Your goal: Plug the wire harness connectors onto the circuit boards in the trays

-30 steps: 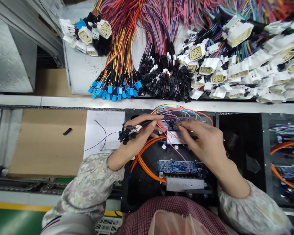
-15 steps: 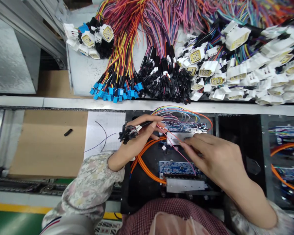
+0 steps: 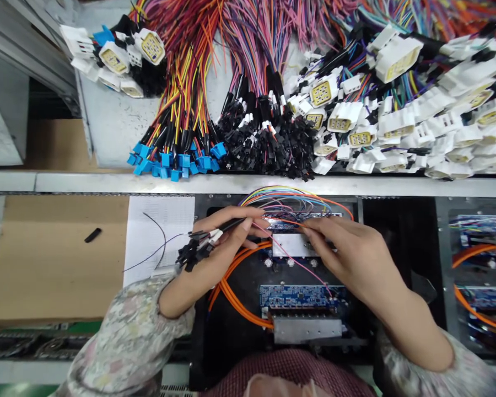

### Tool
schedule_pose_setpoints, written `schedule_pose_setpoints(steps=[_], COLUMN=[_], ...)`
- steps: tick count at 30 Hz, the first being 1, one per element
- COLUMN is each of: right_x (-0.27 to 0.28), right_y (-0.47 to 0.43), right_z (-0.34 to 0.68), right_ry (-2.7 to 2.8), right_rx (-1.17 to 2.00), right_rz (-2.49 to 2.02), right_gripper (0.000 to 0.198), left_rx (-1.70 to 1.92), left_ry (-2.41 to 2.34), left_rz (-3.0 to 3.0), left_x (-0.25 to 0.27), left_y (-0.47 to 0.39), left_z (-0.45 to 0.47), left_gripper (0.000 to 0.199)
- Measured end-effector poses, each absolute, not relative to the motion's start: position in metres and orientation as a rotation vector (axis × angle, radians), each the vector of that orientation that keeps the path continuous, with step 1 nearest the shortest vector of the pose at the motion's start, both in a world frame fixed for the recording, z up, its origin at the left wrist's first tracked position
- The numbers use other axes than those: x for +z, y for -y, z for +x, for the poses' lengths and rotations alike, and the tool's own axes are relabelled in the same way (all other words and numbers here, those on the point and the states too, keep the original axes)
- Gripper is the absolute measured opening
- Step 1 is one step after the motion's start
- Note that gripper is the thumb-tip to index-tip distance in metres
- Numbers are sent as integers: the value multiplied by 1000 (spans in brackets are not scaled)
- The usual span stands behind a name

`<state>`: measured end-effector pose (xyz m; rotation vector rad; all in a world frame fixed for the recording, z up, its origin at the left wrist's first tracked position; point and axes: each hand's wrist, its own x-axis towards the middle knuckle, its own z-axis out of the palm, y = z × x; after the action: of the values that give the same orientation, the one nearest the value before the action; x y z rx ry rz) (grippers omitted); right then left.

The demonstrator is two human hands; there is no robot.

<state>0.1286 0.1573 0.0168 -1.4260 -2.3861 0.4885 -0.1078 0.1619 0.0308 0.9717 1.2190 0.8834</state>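
Note:
My left hand (image 3: pixel 227 237) is closed around a black-sleeved wire harness (image 3: pixel 233 223), its black and white connectors (image 3: pixel 196 248) hanging over the wrist. Between thumb and fingertips of my right hand (image 3: pixel 347 248) is an orange wire (image 3: pixel 287 221) that runs across from the harness. A pink wire (image 3: pixel 289 256) leads from the left hand down to the lower blue circuit board (image 3: pixel 293 296). The upper circuit board (image 3: pixel 281 222) lies behind my hands, partly hidden, with a bundle of coloured wires (image 3: pixel 289 193) arching over it. Thick orange cables (image 3: pixel 235 298) loop at the left of the boards.
Behind a metal rail (image 3: pixel 149 183) lie piles of harnesses with blue connectors (image 3: pixel 177 162), black connectors (image 3: pixel 268 138) and white connectors (image 3: pixel 400 121). At left are cardboard (image 3: pixel 58 264), a black tube piece (image 3: pixel 93 235) and a paper sheet (image 3: pixel 149 242) with loose wires. More boards (image 3: pixel 485 298) stand at right.
The view has shifted, so the left-hand items sit further left. My right hand has drawn slightly up along the orange wire, which looks straighter and more level. Both hands keep their hold.

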Motion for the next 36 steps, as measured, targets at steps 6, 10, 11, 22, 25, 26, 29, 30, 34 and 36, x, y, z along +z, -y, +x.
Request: schedule_pose_setpoints(steps=[6, 10, 11, 22, 25, 26, 29, 30, 34, 36], right_x=[17, 35, 40, 34, 17, 13, 6, 5, 6, 5], right_y=[-160, -150, -145, -133, -142, -144, -145, -144, -144, -146], right_z=[126, 127, 128, 159, 158, 157, 155, 154, 155, 154], right_ry=[2454, 2389, 2367, 2012, 2046, 2051, 2070, 2074, 2072, 2079], right_rx=[464, 352, 364, 283, 343, 349, 322, 311, 313, 325], right_rz=[-1433, -1487, -1497, -1821, -1831, -1839, -1842, -1838, -1826, -1823], right_gripper=[19, 16, 18, 18, 21, 21, 21, 21, 22, 21], left_rx=[880, 894, 895, 643, 404, 351, 235, 212, 217, 280], left_ry=[-1241, -1234, -1230, -1274, -1184, -1159, -1140, -1149, -1185, -1219], left_rz=[970, 985, 993, 2437, 2813, 2883, 2960, 2953, 2886, 2850], left_x=[32, 31, 31, 21, 21, 21, 21, 22, 20, 17], left_y=[-161, -161, -161, -169, -175, -177, -178, -177, -176, -176], left_z=[-107, -107, -107, -129, -135, -136, -136, -135, -133, -131], left_gripper=[15, 14, 14, 40, 49, 51, 57, 59, 57, 50])
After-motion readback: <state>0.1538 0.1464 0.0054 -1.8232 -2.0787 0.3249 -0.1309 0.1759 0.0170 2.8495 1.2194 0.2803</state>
